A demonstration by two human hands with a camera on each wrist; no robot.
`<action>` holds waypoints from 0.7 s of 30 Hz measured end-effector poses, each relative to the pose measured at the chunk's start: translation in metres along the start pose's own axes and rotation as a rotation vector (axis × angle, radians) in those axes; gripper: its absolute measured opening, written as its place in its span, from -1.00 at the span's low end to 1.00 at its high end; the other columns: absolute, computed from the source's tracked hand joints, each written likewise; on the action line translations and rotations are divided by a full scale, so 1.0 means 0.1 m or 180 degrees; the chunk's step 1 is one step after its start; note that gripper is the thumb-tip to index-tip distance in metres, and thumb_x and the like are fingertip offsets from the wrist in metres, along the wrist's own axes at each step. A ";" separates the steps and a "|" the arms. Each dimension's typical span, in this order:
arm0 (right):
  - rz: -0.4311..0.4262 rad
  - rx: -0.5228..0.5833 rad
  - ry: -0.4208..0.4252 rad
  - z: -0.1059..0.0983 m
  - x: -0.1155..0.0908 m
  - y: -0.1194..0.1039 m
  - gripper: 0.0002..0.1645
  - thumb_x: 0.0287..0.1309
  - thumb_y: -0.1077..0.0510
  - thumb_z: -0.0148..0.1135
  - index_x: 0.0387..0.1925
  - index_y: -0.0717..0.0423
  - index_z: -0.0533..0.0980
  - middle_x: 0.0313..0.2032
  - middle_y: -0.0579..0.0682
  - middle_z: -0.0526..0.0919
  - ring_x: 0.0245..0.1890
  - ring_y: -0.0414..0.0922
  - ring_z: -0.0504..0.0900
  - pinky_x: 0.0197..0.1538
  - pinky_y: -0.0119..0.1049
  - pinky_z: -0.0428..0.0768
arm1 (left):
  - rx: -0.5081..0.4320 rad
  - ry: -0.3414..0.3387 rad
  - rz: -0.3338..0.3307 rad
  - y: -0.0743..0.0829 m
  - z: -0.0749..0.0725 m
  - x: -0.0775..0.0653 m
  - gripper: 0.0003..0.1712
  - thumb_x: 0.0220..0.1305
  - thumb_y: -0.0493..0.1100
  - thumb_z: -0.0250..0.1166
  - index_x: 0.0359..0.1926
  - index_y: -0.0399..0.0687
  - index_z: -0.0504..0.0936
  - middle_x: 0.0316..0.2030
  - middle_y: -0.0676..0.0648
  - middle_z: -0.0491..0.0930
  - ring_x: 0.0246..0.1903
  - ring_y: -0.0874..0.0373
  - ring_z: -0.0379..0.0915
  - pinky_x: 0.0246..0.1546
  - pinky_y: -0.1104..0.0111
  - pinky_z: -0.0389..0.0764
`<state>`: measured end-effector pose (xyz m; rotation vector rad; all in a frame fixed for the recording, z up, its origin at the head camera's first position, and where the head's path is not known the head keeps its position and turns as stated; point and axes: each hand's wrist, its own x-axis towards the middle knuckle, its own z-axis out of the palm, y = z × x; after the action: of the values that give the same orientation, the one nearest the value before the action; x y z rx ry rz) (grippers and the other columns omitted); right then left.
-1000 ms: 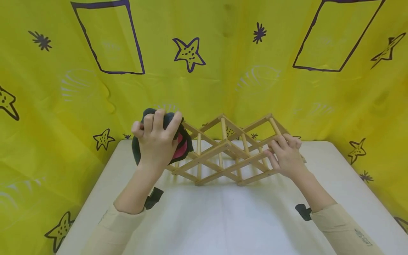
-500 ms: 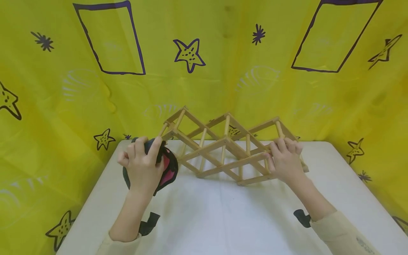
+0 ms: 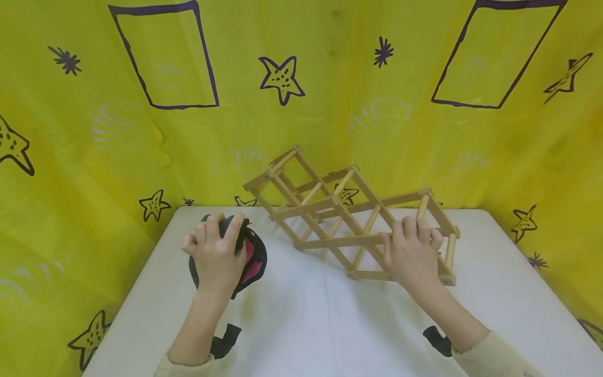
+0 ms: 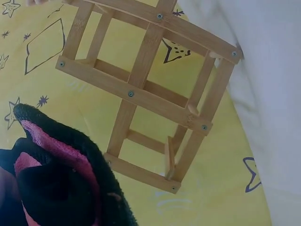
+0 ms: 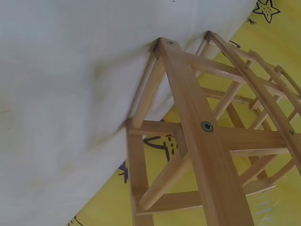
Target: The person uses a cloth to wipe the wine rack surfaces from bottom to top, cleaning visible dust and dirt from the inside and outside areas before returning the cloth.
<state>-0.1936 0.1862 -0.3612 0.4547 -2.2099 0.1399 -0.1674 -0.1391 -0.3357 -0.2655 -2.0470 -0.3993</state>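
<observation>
My left hand (image 3: 214,256) grips a dark, fuzzy bundle of fabric with pink inside (image 3: 256,262), over the left part of the table. In the left wrist view the fuzzy bundle (image 4: 70,141) shows dark and pink layers; its exact kind I cannot tell. My right hand (image 3: 414,256) holds the right part of a wooden lattice wine rack (image 3: 339,241), fingers curled over a slat. The rack slants, its left end up in front of the curtain and its right end low. Slats, dowels and screw heads of the rack (image 5: 207,126) fill the right wrist view.
A white-covered table (image 3: 301,324) lies under both hands. Behind it and at both sides hangs a yellow curtain (image 3: 330,125) printed with stars and frames, close behind the rack. A dark strap piece (image 3: 226,340) sits at the left wrist, another strap piece (image 3: 437,340) at the right.
The left hand and fuzzy bundle have moved away from the rack, left and nearer me. The right hand has come down and slightly left, and the rack has tipped with its right end lower.
</observation>
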 end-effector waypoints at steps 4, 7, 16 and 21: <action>-0.0155 0.0013 0.0170 -0.03 -0.01 0.00 -0.48 0.32 -0.06 -0.28 -0.43 0.35 0.28 -0.34 0.21 0.23 -0.27 0.17 0.11 -0.23 0.06 -0.06 | -0.0001 -0.0020 -0.0009 0.00 0.01 -0.03 -0.52 -0.13 -0.41 0.31 -0.12 -0.03 0.45 -0.21 -0.28 0.36 -0.25 -0.20 0.20 -0.27 -0.04 -0.01; -0.0300 0.0176 0.0169 -0.08 -0.01 0.05 -0.49 0.33 -0.10 -0.27 -0.36 0.30 0.33 -0.31 0.20 0.26 -0.26 0.16 0.14 -0.23 0.07 -0.03 | -0.0003 -0.0028 -0.0009 0.00 0.02 -0.05 -0.51 -0.14 -0.41 0.31 -0.12 -0.02 0.45 -0.22 -0.27 0.37 -0.26 -0.19 0.21 -0.28 -0.03 -0.03; -0.1403 0.1075 0.0128 -0.22 0.12 0.66 -0.51 0.36 -0.14 -0.31 -0.16 0.16 0.40 -0.15 0.19 0.40 -0.12 0.17 0.26 -0.18 0.05 0.05 | -0.0007 -0.0054 0.0007 0.00 0.04 -0.07 -0.49 -0.16 -0.42 0.33 -0.12 -0.02 0.45 -0.21 -0.27 0.37 -0.26 -0.18 0.20 -0.28 -0.03 -0.03; -0.1351 0.0980 -0.0115 -0.12 0.17 1.05 -0.42 0.36 -0.18 -0.40 -0.12 0.17 0.38 -0.06 0.26 0.38 -0.04 0.21 0.24 -0.15 0.11 0.06 | -0.0030 -0.0073 0.0008 0.02 0.06 -0.07 -0.49 -0.16 -0.43 0.33 -0.12 -0.02 0.45 -0.22 -0.27 0.37 -0.27 -0.18 0.20 -0.28 -0.03 -0.03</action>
<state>-0.2338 0.2823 -0.3342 1.0905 -2.0808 0.2447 -0.1678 -0.1348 -0.3441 -0.2795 -2.0676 -0.4062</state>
